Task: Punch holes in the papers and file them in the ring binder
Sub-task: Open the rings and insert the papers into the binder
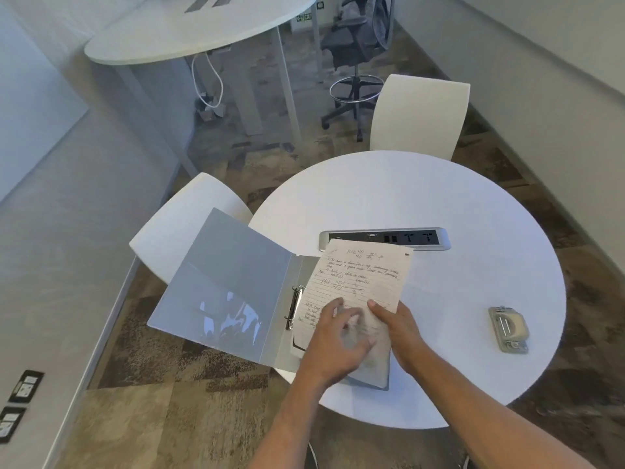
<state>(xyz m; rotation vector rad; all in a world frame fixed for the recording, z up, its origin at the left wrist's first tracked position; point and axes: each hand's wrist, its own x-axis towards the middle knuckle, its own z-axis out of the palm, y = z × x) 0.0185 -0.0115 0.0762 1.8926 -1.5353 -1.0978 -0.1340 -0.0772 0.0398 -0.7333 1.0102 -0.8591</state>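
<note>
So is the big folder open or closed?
Open. The ring binder lies spread flat, its front cover hanging off the round table, metal rings showing, and handwritten papers over its right half.

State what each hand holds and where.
Right hand grips the handwritten lined paper sheets at their near right edge. Left hand rests on their lower part; its grip cannot be told.

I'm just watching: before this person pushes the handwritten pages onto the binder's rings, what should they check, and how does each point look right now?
1. Ring binder lies open on the round table: ok.
2. Rings opened to take paper: cannot tell.
3. Papers punched along the ring edge: cannot tell.
4. Both hands on the papers, left hand and right hand: ok.
5. Papers' edge lies beside the rings: ok.
6. Hole punch clear of the work, off to the right: ok.
</note>
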